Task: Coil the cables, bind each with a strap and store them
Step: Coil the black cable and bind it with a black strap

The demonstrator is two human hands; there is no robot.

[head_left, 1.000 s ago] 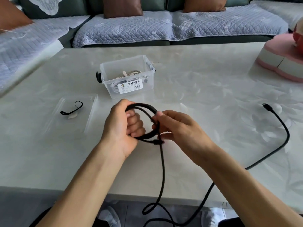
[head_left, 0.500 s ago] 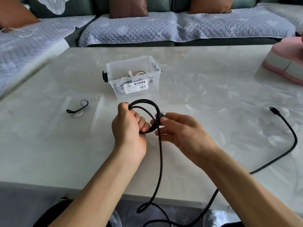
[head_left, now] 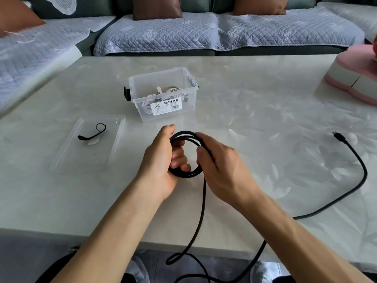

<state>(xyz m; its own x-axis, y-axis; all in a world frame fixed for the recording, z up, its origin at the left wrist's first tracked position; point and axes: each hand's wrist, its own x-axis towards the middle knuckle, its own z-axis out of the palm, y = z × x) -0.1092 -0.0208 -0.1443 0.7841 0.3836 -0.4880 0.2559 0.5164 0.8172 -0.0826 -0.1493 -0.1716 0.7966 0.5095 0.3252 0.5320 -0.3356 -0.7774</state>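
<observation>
A: From the head view, how far along is the person?

B: Partway through one cable. The left hand (head_left: 163,160) grips a small coil of the black cable (head_left: 202,205), a few turns already wound, fingers curled through the loops. The right hand (head_left: 220,166) pinches the strand at the coil's right side, guiding it on.

A: And the remainder?

B: A long run hangs off the table edge (head_left: 61,231), loops near the floor, then climbs back onto the top, ending at the plug (head_left: 339,137) well to the right. So much winding is left.

A: The strap?

B: A black strap (head_left: 91,132) lies on the clear lid (head_left: 114,144), untouched. The clear box (head_left: 142,111) already holds light-coloured cables, apparently bundled. Binding and storing this one seem still to come.
</observation>
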